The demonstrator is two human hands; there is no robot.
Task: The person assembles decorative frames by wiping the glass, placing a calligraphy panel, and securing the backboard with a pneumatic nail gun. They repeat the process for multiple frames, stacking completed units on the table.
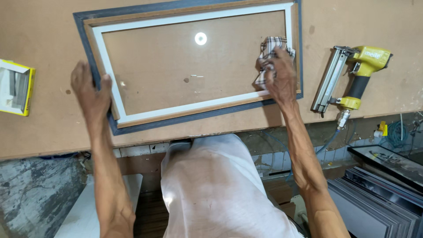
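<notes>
While the right hand (278, 76) presses a bunched checked cloth (269, 49) onto the glass (185, 66) of a picture frame (99, 44), the left hand (90, 90) lies flat over the frame's opposite corner, fingers spread on the dark outer moulding and thumb on the white inner border, steadying it on the brown workboard (44, 39). The right hand's fingers are curled down over the cloth, clamping it against the pane close to the corner nearest that hand. Wiping looks to be under way rather than finished: 1 small dark speck sits on the glass between the 2 hands, and faint pale streaks lie just beside it, though glare from the round lamp reflection makes it hard to say how clean the far side of the pane is. To the outside of the right hand, well apart from the frame, a yellow nail gun (352, 75) rests on the board with its hose hanging off the edge. Beyond the left hand, a small yellow-edged box (15, 86) sits at the board's margin.
</notes>
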